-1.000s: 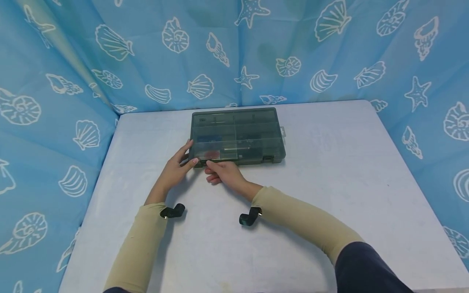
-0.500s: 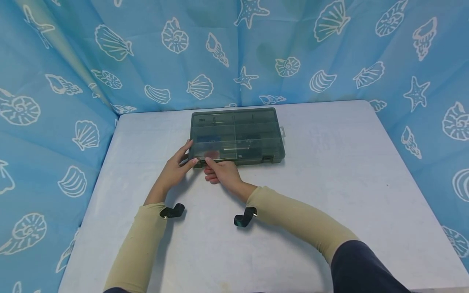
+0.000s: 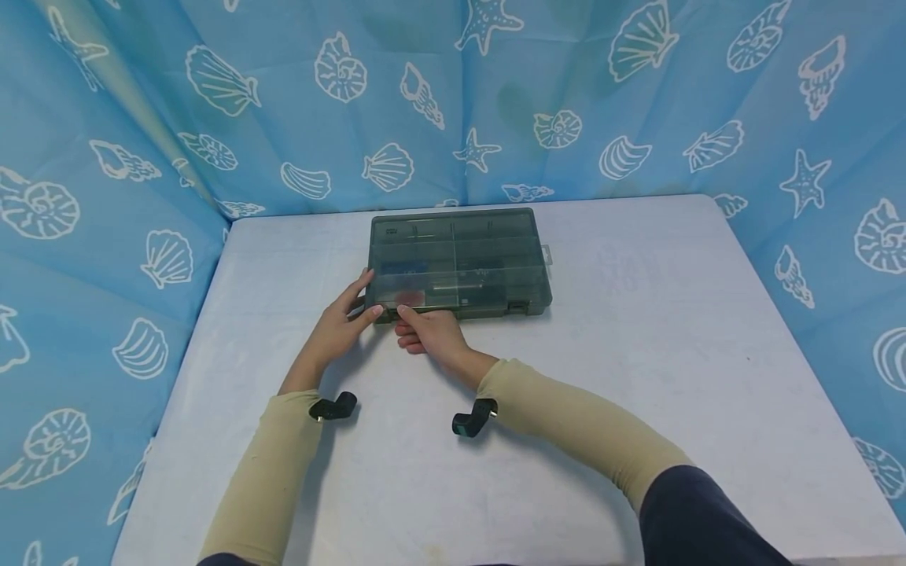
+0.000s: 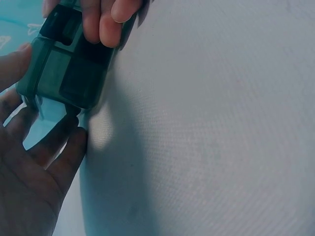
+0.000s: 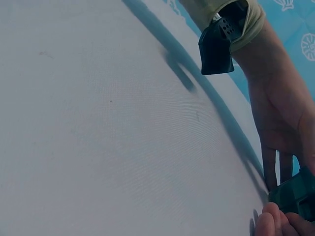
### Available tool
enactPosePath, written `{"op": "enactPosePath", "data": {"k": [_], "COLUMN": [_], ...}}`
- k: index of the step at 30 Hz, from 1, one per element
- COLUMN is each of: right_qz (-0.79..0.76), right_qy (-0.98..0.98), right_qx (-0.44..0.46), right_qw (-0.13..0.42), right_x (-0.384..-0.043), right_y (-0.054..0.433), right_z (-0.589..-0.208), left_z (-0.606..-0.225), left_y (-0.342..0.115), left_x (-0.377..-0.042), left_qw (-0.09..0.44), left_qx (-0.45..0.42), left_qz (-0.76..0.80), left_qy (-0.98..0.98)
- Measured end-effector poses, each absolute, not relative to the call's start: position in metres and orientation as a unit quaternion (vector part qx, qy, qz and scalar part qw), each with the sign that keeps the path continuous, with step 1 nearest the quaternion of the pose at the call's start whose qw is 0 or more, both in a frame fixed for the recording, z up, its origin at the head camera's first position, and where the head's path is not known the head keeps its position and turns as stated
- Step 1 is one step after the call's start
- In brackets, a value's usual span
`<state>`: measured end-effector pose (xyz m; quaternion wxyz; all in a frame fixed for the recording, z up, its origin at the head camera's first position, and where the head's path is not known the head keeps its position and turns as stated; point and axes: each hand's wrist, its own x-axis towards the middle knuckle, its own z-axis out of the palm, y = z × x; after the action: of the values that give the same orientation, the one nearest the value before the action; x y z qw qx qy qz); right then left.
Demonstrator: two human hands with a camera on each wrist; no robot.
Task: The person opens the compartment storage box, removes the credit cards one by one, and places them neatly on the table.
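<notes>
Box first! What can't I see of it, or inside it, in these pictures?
- Head view: what the red patch inside the box is; the dark plastic makes it too dim.
- Head view: the box's underside, hidden because it faces the table.
- Left wrist view: part of the box's front, behind the right hand.
- Right wrist view: most of the box, cut off by the right edge.

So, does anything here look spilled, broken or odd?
Nothing looks spilled or broken; the compartmented storage box, with left hand and right hand on it, appears intact. A tiny dark speck, right of the box, stands out against the white tablecloth.
</notes>
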<state>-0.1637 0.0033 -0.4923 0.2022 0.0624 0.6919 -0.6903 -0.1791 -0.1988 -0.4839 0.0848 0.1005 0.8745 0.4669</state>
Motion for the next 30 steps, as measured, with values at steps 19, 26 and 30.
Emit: {"op": "enactPosePath", "data": {"k": [19, 26, 30], "right_qz": [-0.675, -0.667, -0.657], "right_qy": [0.704, 0.706, 0.718], "right_qx": [0.029, 0.012, 0.008], "right_qw": [0.218, 0.239, 0.229], "right_x": [-0.163, -0.16, -0.16], "right_y": [0.008, 0.013, 0.018], "right_z": [-0.498, -0.492, -0.492], "left_z": [-0.486, -0.487, -0.486], "left_y": [-0.199, -0.199, -0.199], "left_x": [-0.18, -0.179, -0.179], "left_qw": [0.087, 0.084, 0.082], "left_qx": [0.102, 0.098, 0.098], "left_qz": [0.474, 0.474, 0.472], "left_qy": [0.871, 0.871, 0.872]}}
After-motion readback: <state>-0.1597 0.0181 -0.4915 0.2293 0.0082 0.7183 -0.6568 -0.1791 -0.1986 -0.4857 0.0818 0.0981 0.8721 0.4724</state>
